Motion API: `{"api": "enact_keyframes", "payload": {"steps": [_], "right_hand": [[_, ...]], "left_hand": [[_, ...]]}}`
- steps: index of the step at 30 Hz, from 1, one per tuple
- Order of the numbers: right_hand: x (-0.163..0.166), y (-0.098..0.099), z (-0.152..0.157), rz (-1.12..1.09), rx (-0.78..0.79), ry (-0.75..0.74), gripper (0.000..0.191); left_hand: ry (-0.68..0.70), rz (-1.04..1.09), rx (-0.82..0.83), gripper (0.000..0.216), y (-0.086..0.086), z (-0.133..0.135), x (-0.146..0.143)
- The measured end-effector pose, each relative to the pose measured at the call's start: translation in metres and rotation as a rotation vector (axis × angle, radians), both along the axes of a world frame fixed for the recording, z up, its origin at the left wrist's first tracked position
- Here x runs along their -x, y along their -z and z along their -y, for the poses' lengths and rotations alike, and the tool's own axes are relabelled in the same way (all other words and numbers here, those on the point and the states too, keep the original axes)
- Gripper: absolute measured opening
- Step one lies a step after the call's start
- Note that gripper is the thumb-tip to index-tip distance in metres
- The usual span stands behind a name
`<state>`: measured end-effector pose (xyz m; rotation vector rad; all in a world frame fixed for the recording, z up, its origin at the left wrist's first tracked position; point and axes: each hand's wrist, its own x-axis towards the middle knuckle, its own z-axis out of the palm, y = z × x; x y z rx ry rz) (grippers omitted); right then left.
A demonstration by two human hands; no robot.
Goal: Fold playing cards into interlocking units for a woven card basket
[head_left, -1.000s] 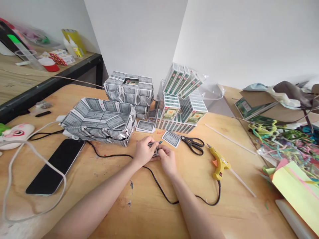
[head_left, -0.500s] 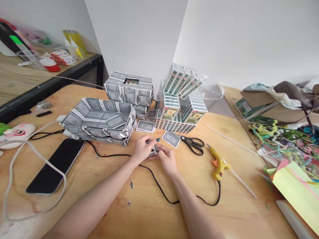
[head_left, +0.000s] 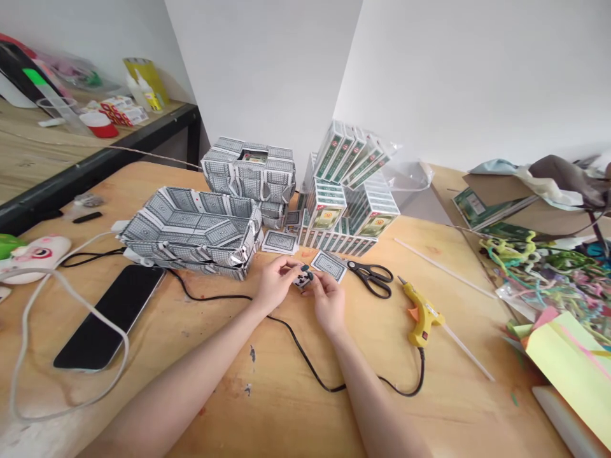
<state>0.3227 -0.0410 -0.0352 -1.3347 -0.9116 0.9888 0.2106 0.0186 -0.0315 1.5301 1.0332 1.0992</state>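
My left hand [head_left: 273, 286] and my right hand [head_left: 328, 299] meet over the wooden table [head_left: 267, 407], both pinching one small folded playing card [head_left: 302, 280] between their fingertips. A flat playing card [head_left: 328, 265] lies just beyond my right hand, and another card [head_left: 279, 242] lies further back. A long tray built from folded cards [head_left: 191, 232] stands to the left of my hands. Behind it sits a boxy card structure [head_left: 249, 170].
Stacked card boxes [head_left: 351, 203] stand at the back. Black scissors [head_left: 371, 277] and a yellow glue gun [head_left: 421, 313] lie to the right, its black cord [head_left: 305, 356] running under my forearms. A dark phone [head_left: 111, 317] and a white cable [head_left: 71, 299] lie left. Coloured pipe cleaners [head_left: 548, 273] and paper [head_left: 573, 366] crowd the right edge.
Both hands have lifted slightly and moved a little away from me, turning the folded card between the fingertips. Everything else on the table stays put.
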Motion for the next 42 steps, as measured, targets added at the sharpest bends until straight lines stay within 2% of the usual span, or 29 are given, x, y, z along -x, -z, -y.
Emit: {"api": "enact_keyframes", "payload": {"steps": [3, 6, 11, 18, 24, 33, 39, 42], "right_hand": [[-0.002, 0.004, 0.002, 0.165, -0.056, 0.164, 0.017], [-0.001, 0.005, 0.005, 0.285, -0.075, 0.228, 0.013], [-0.003, 0.005, 0.006, 0.359, -0.046, 0.266, 0.014], [-0.005, 0.003, 0.007, 0.489, -0.025, 0.267, 0.016], [-0.005, -0.002, 0.008, 0.568, 0.042, 0.279, 0.021], [-0.011, -0.001, 0.006, 0.419, 0.075, 0.247, 0.014], [-0.01, 0.004, 0.0, -0.018, 0.063, 0.166, 0.016], [-0.009, 0.004, -0.001, -0.114, 0.074, 0.123, 0.019]], "left_hand": [[0.023, -0.115, -0.177, 0.011, -0.004, 0.001, 0.003], [0.046, -0.198, -0.294, 0.01, -0.007, 0.002, 0.006], [0.088, -0.249, -0.35, 0.012, -0.006, 0.005, 0.006], [0.066, -0.321, -0.455, 0.014, -0.004, 0.009, 0.007], [0.036, -0.374, -0.462, 0.021, -0.003, 0.01, 0.008], [0.055, -0.358, -0.352, 0.02, -0.005, 0.01, 0.009], [0.1, -0.205, -0.232, 0.015, -0.002, 0.005, 0.008], [0.104, -0.147, -0.132, 0.016, 0.0, 0.003, 0.007]]}}
